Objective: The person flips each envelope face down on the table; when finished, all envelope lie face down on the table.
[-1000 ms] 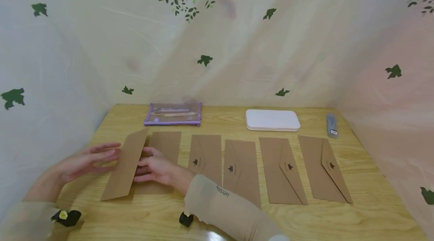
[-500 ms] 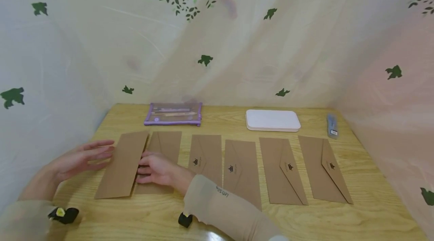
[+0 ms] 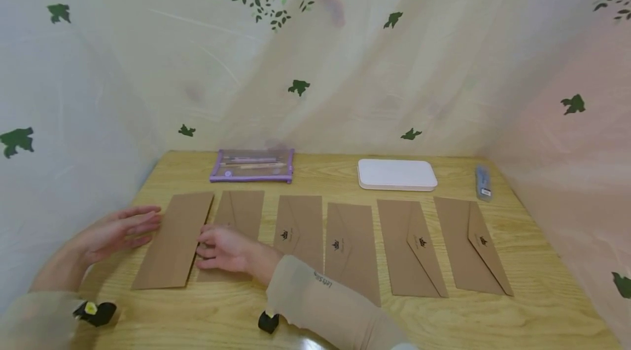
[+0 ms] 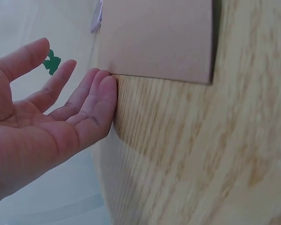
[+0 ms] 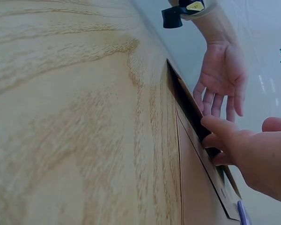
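Observation:
The leftmost brown paper envelope [image 3: 173,240] lies plain side up, its right edge slightly raised off the table. At its left edge is my left hand [image 3: 118,232], palm inward and fingers extended; in the left wrist view its fingertips [image 4: 107,84] come right to the envelope's corner. My right hand [image 3: 229,248] has loosely bent fingers at the raised right edge. From the right wrist side, the right hand's fingertips [image 5: 210,140] overlap the dark gap beneath that edge. A second envelope [image 3: 241,207] lies partly hidden under the right hand.
To the right lie several more envelopes, including one [image 3: 302,207] near the middle and one [image 3: 473,251] at the far end, with flaps and small crown prints. Behind them are a purple-edged clear pencil pouch [image 3: 251,178], a white case [image 3: 396,175] and a small bluish packet [image 3: 483,181].
The leftmost envelope has come down from steeply tilted to nearly flat, shifting slightly left. My left hand has drawn back a little to the left; the right hand stays by its right edge.

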Demonstrator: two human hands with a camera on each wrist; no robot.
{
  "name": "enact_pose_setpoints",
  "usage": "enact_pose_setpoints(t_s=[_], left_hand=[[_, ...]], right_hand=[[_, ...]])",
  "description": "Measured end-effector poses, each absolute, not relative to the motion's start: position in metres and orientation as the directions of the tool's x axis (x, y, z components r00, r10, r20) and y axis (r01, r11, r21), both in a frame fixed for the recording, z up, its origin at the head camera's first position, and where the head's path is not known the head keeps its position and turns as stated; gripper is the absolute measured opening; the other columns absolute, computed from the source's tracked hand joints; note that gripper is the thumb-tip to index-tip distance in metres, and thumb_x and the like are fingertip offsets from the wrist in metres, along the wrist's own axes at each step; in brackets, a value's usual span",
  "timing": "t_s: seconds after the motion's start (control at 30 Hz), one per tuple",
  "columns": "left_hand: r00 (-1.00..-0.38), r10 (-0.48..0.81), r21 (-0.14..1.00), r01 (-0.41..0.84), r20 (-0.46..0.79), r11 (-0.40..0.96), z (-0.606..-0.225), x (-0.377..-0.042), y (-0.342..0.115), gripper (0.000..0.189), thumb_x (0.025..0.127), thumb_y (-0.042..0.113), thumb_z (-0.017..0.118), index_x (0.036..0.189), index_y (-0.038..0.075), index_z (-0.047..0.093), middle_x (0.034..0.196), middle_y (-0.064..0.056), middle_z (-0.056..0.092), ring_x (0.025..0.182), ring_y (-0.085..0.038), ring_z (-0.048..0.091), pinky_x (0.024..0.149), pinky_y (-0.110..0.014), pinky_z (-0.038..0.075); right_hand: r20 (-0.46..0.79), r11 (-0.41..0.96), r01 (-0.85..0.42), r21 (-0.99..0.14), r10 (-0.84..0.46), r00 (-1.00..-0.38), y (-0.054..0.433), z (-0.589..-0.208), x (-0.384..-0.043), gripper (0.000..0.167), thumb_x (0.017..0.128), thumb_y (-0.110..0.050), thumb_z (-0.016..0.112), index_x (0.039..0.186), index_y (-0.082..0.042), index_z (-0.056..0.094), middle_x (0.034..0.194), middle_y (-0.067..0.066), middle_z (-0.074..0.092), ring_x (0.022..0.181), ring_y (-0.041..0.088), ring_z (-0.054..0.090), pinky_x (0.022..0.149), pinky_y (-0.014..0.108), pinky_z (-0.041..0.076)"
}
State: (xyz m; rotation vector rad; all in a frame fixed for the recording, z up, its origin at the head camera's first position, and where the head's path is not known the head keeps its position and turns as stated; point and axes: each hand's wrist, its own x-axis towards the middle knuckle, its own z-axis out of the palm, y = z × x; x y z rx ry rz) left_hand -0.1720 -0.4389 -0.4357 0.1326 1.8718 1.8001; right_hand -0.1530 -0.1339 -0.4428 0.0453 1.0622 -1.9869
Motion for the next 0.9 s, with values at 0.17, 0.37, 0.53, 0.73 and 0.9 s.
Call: enact_pose_setpoints(t_s=[0.17,0.37,0.53,0.73,0.9], left_hand=[[-0.866,0.386,0.947,-0.299,-0.32,0.113,-0.439,-0.1728,-0.4363,0.026,0.111,0.014,0.041,0.126,0.028,0.058,0.122,0.016,0.066,0.111,-0.003,0.064,0.091,-0.026,0.056],[-0.875,0.366,0.948,-0.301,-0.317,0.101,-0.441,-0.1714,-0.4363,0.024,0.111,0.014,0.041,0.125,0.028,0.055,0.121,0.016,0.067,0.109,-0.003,0.064,0.09,-0.027,0.056],[-0.87,0.392,0.951,-0.307,-0.3,0.046,-0.4407,-0.17,-0.4368,0.025,0.111,0.013,0.039,0.124,0.027,0.056,0.121,0.014,0.068,0.11,-0.005,0.065,0.09,-0.027,0.056],[-0.875,0.387,0.952,-0.305,-0.292,0.029,-0.4417,-0.1681,-0.4345,0.026,0.111,0.013,0.039,0.123,0.027,0.057,0.121,0.013,0.069,0.109,-0.005,0.065,0.09,-0.027,0.056],[-0.895,0.354,0.958,-0.287,-0.273,0.013,-0.4393,-0.1664,-0.4299,0.027,0.111,0.012,0.041,0.12,0.027,0.061,0.119,0.012,0.07,0.108,-0.004,0.066,0.089,-0.026,0.057]], right_hand=[[-0.393,-0.29,0.706,-0.646,-0.666,-0.634,-0.1342,-0.4412,-0.1521,0.066,0.1,0.0,0.048,0.159,0.0,0.021,0.165,0.027,0.011,0.15,0.045,0.015,0.117,0.064,0.025],[-0.379,-0.314,0.702,-0.64,-0.666,-0.643,-0.1331,-0.4391,-0.1504,0.07,0.098,0.002,0.048,0.161,-0.002,0.017,0.165,0.028,0.007,0.152,0.042,0.011,0.118,0.063,0.023],[-0.368,-0.323,0.686,-0.652,-0.657,-0.658,-0.1335,-0.4396,-0.1485,0.071,0.097,0.001,0.049,0.161,-0.001,0.017,0.165,0.028,0.008,0.152,0.041,0.011,0.119,0.062,0.021],[-0.349,-0.317,0.652,-0.689,-0.644,-0.681,-0.1369,-0.4439,-0.1436,0.068,0.098,0.001,0.049,0.16,0.0,0.02,0.164,0.029,0.012,0.151,0.044,0.009,0.119,0.064,0.018],[-0.346,-0.324,0.642,-0.695,-0.632,-0.693,-0.1394,-0.4447,-0.1434,0.068,0.097,0.002,0.049,0.159,0.001,0.022,0.163,0.03,0.014,0.15,0.047,0.011,0.118,0.065,0.018]])
